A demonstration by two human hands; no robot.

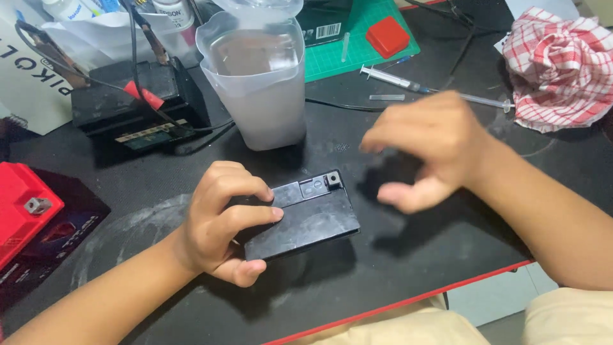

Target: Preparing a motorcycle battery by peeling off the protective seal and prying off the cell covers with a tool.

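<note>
A small black rectangular battery (313, 217) lies flat on the dark desk mat (396, 275), a terminal at its far right corner. My left hand (220, 220) grips its left end, fingers over the top and thumb under the near edge. My right hand (424, 150) hovers just right of the battery, blurred, with fingers curled and apart, holding nothing.
A translucent plastic jug (258, 83) of clear liquid stands behind the battery. A larger black battery with clip leads (137, 105) sits at the back left, a red one (22, 207) at the left edge. A syringe (399, 80), green cutting mat (357, 45) and checked cloth (559, 67) lie behind.
</note>
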